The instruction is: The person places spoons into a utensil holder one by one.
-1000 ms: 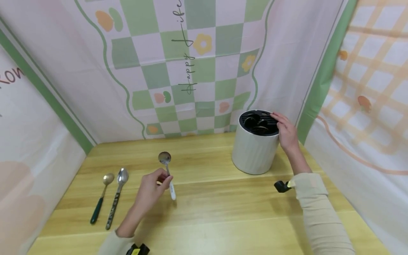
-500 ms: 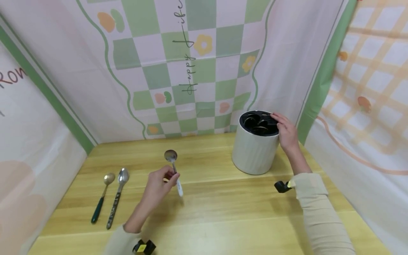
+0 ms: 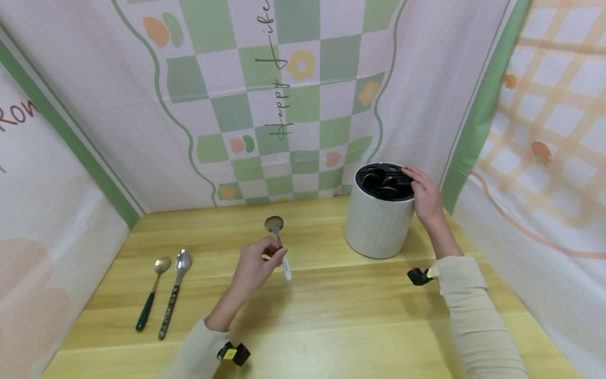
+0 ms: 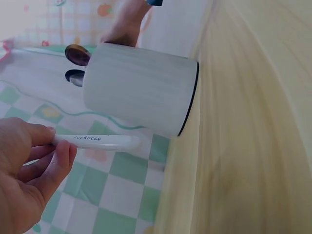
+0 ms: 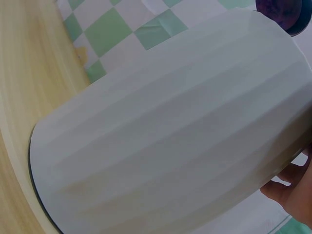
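Observation:
My left hand (image 3: 258,263) pinches a spoon (image 3: 274,225) between thumb and fingers, its round metal bowl pointing away and its white handle toward me. In the left wrist view the white handle (image 4: 112,142) with dark lettering juts past the fingertips, above the table. Against the right side of a pale ribbed utensil holder (image 3: 379,229) rests my right hand (image 3: 426,202), its fingers laid over the rim. The holder has a black slotted top (image 3: 402,184) with several dark round spoon bowls standing out of it. Right-hand fingers (image 5: 278,191) touch the holder's side near its top.
Two more spoons lie on the wooden table (image 3: 303,326) at the left: one with a dark green handle (image 3: 145,310) and one with a patterned handle (image 3: 169,310). A checked cloth (image 3: 303,105) hangs behind the table, with cloth on both sides too.
My left hand has carried the spoon to the right and slightly away from me, toward the utensil holder. The right hand and the holder have stayed in place.

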The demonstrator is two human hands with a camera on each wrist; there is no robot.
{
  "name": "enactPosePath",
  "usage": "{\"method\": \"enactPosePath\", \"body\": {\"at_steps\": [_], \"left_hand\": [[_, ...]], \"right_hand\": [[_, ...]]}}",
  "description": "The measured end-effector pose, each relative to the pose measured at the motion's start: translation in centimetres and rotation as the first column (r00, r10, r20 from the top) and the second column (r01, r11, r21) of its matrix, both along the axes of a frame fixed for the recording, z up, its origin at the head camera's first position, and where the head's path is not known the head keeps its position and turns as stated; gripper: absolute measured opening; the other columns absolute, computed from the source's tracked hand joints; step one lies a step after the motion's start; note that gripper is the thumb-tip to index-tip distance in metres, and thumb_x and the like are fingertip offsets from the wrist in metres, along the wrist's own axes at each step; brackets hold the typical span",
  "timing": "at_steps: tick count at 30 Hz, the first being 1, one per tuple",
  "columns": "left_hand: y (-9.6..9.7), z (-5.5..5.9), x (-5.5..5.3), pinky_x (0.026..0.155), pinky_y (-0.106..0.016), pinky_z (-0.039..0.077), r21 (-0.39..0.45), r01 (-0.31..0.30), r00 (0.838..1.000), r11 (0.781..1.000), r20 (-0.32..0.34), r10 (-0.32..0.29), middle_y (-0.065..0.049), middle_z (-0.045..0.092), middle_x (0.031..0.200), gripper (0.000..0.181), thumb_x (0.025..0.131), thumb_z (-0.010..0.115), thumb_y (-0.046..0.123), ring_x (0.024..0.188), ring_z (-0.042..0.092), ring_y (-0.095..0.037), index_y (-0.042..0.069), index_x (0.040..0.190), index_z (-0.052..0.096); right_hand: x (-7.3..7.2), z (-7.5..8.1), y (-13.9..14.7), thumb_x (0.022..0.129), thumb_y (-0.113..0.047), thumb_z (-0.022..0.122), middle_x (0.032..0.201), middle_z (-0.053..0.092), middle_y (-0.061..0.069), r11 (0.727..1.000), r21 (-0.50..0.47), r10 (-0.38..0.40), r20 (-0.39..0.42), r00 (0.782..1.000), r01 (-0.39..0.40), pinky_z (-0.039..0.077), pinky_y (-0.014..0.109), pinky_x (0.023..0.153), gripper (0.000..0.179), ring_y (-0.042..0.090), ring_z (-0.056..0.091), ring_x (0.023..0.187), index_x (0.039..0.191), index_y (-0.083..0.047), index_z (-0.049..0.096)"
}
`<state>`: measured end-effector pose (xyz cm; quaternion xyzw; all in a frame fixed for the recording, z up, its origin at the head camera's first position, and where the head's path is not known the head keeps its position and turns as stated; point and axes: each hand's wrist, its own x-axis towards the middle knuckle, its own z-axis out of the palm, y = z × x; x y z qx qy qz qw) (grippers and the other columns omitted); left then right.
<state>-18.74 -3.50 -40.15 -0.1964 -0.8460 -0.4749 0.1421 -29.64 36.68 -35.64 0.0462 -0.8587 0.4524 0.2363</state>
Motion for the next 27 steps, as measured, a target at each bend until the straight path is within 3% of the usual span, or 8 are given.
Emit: {"method": "enactPosePath", "body": {"at_steps": [8,17,27], "left_hand": [[2.7,0.3,-1.5,0.059,-0.016,0.057,0.033,0.064,0.997,0.997,-0.034,-0.062,-0.005,0.071,0.076,0.010,0.092,0.071,0.013,0.068,0.069,-0.013,0.006,0.086,0.068],[5.0,2.2,-2.7,0.061,-0.014,0.056,-0.003,0.087,0.991,0.996,-0.097,-0.087,-0.007,0.071,0.076,0.014,0.094,0.070,0.016,0.068,0.070,-0.013,0.005,0.085,0.067],[6.8,3.9,-3.8,0.062,-0.016,0.057,0.033,0.114,0.987,0.993,-0.120,-0.109,-0.007,0.072,0.076,0.016,0.094,0.070,0.018,0.067,0.070,-0.013,0.005,0.085,0.067]], "right_hand": [[0.0,0.0,-0.1,0.104,-0.013,0.031,0.155,0.045,0.012,1.000,-0.014,0.009,0.008,1.000,-0.009,0.021,0.044,0.126,0.044,0.033,0.032,0.149,0.139,-0.003,0.056],[-0.1,0.2,0.0,0.104,-0.014,0.031,0.156,0.044,0.011,1.000,-0.013,0.008,0.016,1.000,-0.007,0.020,0.046,0.126,0.045,0.033,0.032,0.149,0.140,-0.004,0.056],[-0.2,0.0,-0.1,0.102,-0.012,0.032,0.153,0.046,0.014,1.000,-0.010,0.006,0.000,1.000,-0.006,0.022,0.041,0.126,0.044,0.033,0.034,0.148,0.137,-0.002,0.058]]}}
